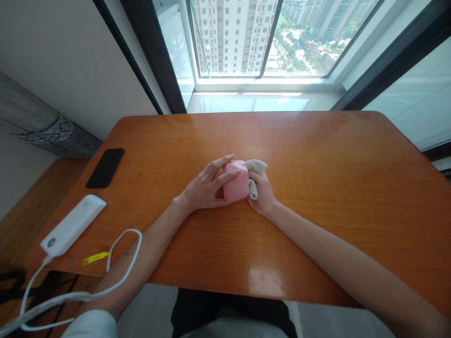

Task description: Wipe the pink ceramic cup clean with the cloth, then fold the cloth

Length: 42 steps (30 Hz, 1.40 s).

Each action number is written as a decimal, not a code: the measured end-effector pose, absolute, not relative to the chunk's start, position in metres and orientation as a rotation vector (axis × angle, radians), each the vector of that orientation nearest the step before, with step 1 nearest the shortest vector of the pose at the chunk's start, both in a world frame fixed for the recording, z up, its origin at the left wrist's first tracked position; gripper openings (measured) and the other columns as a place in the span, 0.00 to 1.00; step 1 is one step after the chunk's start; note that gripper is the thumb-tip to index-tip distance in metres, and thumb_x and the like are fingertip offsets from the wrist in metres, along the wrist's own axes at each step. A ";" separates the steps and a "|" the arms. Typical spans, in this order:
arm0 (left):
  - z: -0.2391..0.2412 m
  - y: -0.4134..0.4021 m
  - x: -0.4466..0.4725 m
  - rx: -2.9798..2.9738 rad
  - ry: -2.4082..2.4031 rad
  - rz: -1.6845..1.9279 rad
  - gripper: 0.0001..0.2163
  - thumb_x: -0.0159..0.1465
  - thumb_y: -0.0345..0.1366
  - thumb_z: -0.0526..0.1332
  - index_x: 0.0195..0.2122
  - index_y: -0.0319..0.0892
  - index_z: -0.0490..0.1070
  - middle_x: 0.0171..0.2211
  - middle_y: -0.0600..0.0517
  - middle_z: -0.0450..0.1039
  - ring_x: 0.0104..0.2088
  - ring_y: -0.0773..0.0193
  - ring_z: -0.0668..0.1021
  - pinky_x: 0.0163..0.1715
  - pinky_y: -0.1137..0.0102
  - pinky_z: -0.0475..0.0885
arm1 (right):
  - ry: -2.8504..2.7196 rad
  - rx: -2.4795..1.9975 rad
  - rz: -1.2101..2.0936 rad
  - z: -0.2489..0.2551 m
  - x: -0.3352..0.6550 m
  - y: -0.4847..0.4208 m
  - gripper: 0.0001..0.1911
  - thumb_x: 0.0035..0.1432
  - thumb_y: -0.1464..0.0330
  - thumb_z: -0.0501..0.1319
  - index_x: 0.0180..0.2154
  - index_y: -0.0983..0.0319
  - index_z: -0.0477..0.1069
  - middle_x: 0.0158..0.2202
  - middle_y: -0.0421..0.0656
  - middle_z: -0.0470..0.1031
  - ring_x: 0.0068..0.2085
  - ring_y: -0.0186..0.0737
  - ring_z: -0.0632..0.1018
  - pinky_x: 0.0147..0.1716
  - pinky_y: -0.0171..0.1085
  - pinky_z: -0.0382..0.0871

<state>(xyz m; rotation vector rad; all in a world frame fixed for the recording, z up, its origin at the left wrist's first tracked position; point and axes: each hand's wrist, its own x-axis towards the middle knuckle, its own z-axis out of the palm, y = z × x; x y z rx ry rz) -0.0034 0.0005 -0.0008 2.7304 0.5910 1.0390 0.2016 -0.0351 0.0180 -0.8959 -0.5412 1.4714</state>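
Near the middle of the wooden table (310,155), my left hand (207,184) grips a small pink box-shaped object (237,184), its fingers curled over the top and left side. What kind of object it is, I cannot tell. On the box's right side, my right hand (262,192) is closed around a bunched light grey cloth (256,165). A fold of the cloth touches or nearly touches the pink box's right face. The fingertips of my right hand are partly hidden behind the box and the cloth.
A black phone (105,168) lies at the table's left edge. In front of it sits a white power bank (73,225) with a white cable (136,253) looping over my left forearm; a yellow tag (96,258) hangs on it. A window (260,84) stands beyond the far edge.
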 end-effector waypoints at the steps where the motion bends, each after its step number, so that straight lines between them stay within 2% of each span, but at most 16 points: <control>1: 0.002 -0.001 -0.002 2.702 0.604 1.046 0.50 0.65 0.48 0.79 0.81 0.57 0.51 0.79 0.36 0.55 0.77 0.38 0.68 0.72 0.43 0.75 | -0.552 -0.893 1.469 0.017 0.202 -0.035 0.09 0.41 0.70 0.72 0.27 0.58 0.76 0.26 0.34 0.74 0.28 0.32 0.70 0.27 0.34 0.64; 5: 0.009 -0.007 0.003 2.460 0.688 1.037 0.56 0.58 0.56 0.81 0.81 0.52 0.51 0.73 0.36 0.64 0.70 0.37 0.75 0.70 0.44 0.76 | -0.602 -0.901 1.455 0.014 0.202 -0.037 0.07 0.44 0.70 0.72 0.28 0.58 0.76 0.26 0.34 0.74 0.28 0.32 0.69 0.27 0.34 0.62; 8: 0.007 -0.008 0.005 2.244 0.776 0.941 0.57 0.61 0.59 0.78 0.82 0.52 0.46 0.68 0.38 0.70 0.61 0.40 0.80 0.64 0.45 0.78 | -0.619 -0.907 1.446 0.011 0.203 -0.037 0.07 0.45 0.71 0.71 0.28 0.58 0.75 0.26 0.34 0.73 0.28 0.32 0.68 0.26 0.34 0.61; 10: 0.003 -0.008 0.004 2.183 0.794 0.895 0.57 0.62 0.60 0.76 0.83 0.52 0.43 0.68 0.37 0.71 0.61 0.40 0.81 0.63 0.44 0.78 | -0.626 -0.909 1.439 0.010 0.203 -0.037 0.07 0.45 0.71 0.71 0.28 0.57 0.75 0.27 0.34 0.72 0.28 0.32 0.69 0.27 0.34 0.61; 12: -0.001 -0.006 0.003 2.212 0.762 0.914 0.61 0.60 0.62 0.78 0.84 0.53 0.40 0.73 0.35 0.65 0.67 0.36 0.77 0.67 0.41 0.75 | -0.635 -0.911 1.433 0.009 0.203 -0.037 0.07 0.45 0.71 0.71 0.28 0.57 0.75 0.26 0.34 0.72 0.28 0.32 0.68 0.27 0.34 0.61; 15: -0.004 -0.003 0.000 2.390 0.644 0.986 0.67 0.54 0.65 0.80 0.84 0.57 0.38 0.81 0.33 0.50 0.77 0.31 0.67 0.73 0.37 0.70 | -0.640 -0.904 1.446 0.010 0.203 -0.037 0.07 0.45 0.71 0.71 0.28 0.58 0.75 0.27 0.34 0.74 0.28 0.32 0.69 0.27 0.34 0.63; 17: -0.005 0.000 -0.002 2.558 0.583 0.996 0.64 0.55 0.64 0.81 0.83 0.59 0.42 0.83 0.35 0.45 0.79 0.30 0.63 0.73 0.35 0.69 | -0.629 -0.897 1.461 0.011 0.202 -0.037 0.06 0.45 0.71 0.71 0.28 0.58 0.76 0.27 0.34 0.75 0.29 0.32 0.70 0.28 0.33 0.64; 19: -0.004 0.001 -0.004 2.695 0.582 0.986 0.56 0.60 0.57 0.80 0.82 0.61 0.47 0.83 0.37 0.45 0.80 0.32 0.62 0.73 0.35 0.69 | -0.612 -0.888 1.473 0.012 0.202 -0.037 0.06 0.44 0.72 0.71 0.27 0.59 0.76 0.27 0.34 0.75 0.29 0.32 0.70 0.28 0.33 0.64; 22: -0.001 0.000 -0.004 2.723 0.617 1.002 0.51 0.64 0.50 0.78 0.81 0.58 0.49 0.81 0.37 0.51 0.78 0.36 0.66 0.72 0.40 0.73 | -0.608 -0.879 1.475 0.012 0.202 -0.037 0.06 0.44 0.72 0.71 0.27 0.59 0.76 0.26 0.34 0.74 0.28 0.32 0.70 0.28 0.33 0.63; 27: 0.009 -0.007 0.003 2.419 0.705 1.019 0.55 0.57 0.57 0.81 0.79 0.52 0.54 0.73 0.36 0.65 0.70 0.36 0.75 0.69 0.44 0.75 | -0.663 -0.913 1.424 0.010 0.202 -0.038 0.05 0.47 0.70 0.71 0.29 0.58 0.78 0.28 0.35 0.76 0.29 0.33 0.71 0.28 0.34 0.64; 31: 0.007 -0.009 0.004 2.158 0.790 0.880 0.55 0.61 0.58 0.78 0.81 0.51 0.47 0.69 0.37 0.72 0.63 0.39 0.81 0.65 0.44 0.77 | -0.669 -0.915 1.399 0.012 0.202 -0.037 0.05 0.46 0.72 0.70 0.28 0.58 0.78 0.27 0.35 0.75 0.30 0.33 0.70 0.28 0.34 0.63; 33: 0.003 -0.007 0.003 2.163 0.769 0.875 0.58 0.61 0.60 0.78 0.82 0.52 0.44 0.72 0.35 0.68 0.67 0.36 0.78 0.67 0.41 0.75 | -0.674 -0.912 1.398 0.012 0.202 -0.037 0.05 0.46 0.72 0.70 0.28 0.58 0.77 0.27 0.35 0.75 0.30 0.33 0.70 0.29 0.34 0.64; 37: -0.004 -0.002 -0.001 2.405 0.638 1.000 0.66 0.53 0.64 0.82 0.83 0.57 0.42 0.81 0.34 0.51 0.79 0.30 0.64 0.74 0.36 0.68 | -0.666 -0.909 1.411 0.012 0.201 -0.037 0.05 0.46 0.71 0.70 0.28 0.58 0.77 0.28 0.35 0.76 0.29 0.34 0.70 0.29 0.35 0.64; 40: -0.006 0.000 -0.002 2.634 0.616 1.003 0.57 0.58 0.57 0.82 0.81 0.61 0.48 0.83 0.37 0.47 0.79 0.32 0.64 0.73 0.37 0.70 | -0.640 -0.901 1.431 0.011 0.201 -0.037 0.05 0.46 0.70 0.71 0.28 0.58 0.76 0.28 0.34 0.75 0.29 0.33 0.69 0.29 0.35 0.64; 42: -0.005 -0.001 -0.002 2.695 0.642 1.006 0.50 0.63 0.50 0.80 0.79 0.61 0.52 0.82 0.37 0.49 0.78 0.35 0.67 0.72 0.40 0.73 | -0.641 -0.905 1.425 0.012 0.201 -0.037 0.05 0.46 0.70 0.71 0.28 0.58 0.76 0.27 0.34 0.74 0.29 0.33 0.69 0.29 0.35 0.63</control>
